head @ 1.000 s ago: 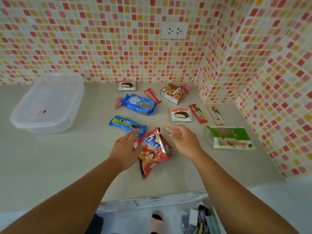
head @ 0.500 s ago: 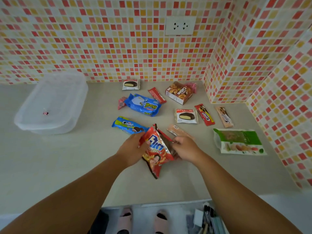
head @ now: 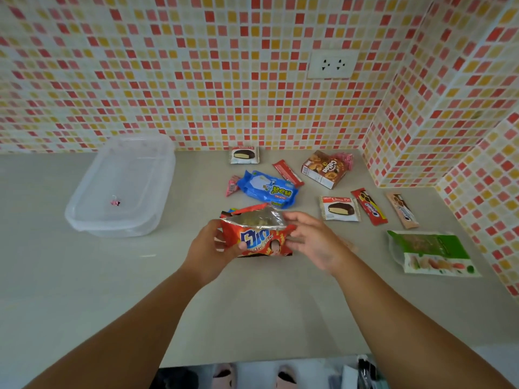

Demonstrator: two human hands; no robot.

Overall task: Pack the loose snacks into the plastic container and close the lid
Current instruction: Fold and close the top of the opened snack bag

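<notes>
A red snack bag [head: 259, 235] with its foil top torn open is held upright above the counter. My left hand [head: 212, 247] grips its left side with the thumb across the front. My right hand [head: 311, 240] holds its right edge, fingers curled round it. The clear plastic container [head: 84, 217] sits at the back left with its lid on. Loose snacks lie behind the bag: a blue packet [head: 269, 190], two choco pies [head: 339, 209] [head: 243, 155], a brown cookie box [head: 325, 168] and several small bars [head: 369, 206].
A green and white packet [head: 432, 252] lies at the right near the tiled corner wall [head: 449, 136]. A wall socket [head: 332, 64] is set above the counter. The counter's front edge [head: 252, 359] runs below my arms, with feet in slippers beneath.
Both hands have lifted the red snack bag off the counter and turned it upright, its open foil top now facing up. The camera has shifted so the view sits lower.
</notes>
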